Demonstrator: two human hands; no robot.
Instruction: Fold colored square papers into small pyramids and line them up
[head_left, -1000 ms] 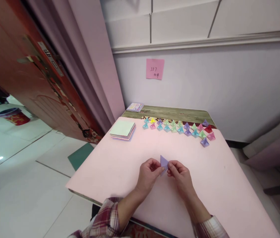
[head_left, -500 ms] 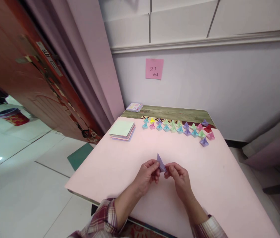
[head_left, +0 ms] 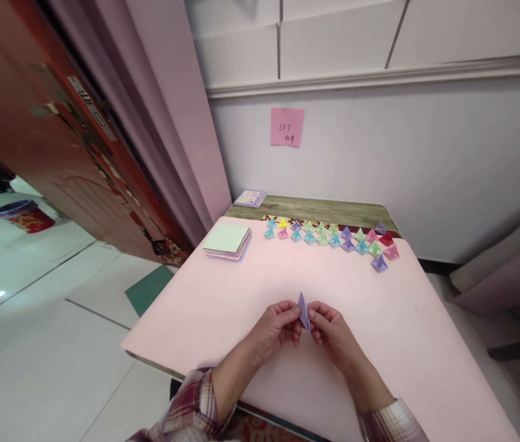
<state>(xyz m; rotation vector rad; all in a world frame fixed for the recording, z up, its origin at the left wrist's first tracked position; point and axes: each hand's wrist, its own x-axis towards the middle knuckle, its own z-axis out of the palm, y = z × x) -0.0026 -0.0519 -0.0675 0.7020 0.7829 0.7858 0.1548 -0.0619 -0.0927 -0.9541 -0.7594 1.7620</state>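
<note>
A small folded purple paper point(head_left: 304, 310) stands edge-on between my two hands over the pink table point(head_left: 223, 307). My left hand point(head_left: 277, 329) pinches its left side with closed fingers. My right hand point(head_left: 331, 333) pinches its right side, fingers closed too. Both hands hover near the table's middle, close to the front edge. The paper's lower part is hidden by my fingertips.
Several small folded paper shapes point(head_left: 333, 239) in many colours lie in rows at the table's far side. A stack of coloured paper sheets point(head_left: 227, 242) sits at the far left, a small packet point(head_left: 250, 198) behind it. A pink note point(head_left: 287, 127) hangs on the wall. A red door point(head_left: 34, 141) stands left.
The purple paper has turned from a flat triangle facing me to nearly edge-on, and both hands have closed in tighter around it.
</note>
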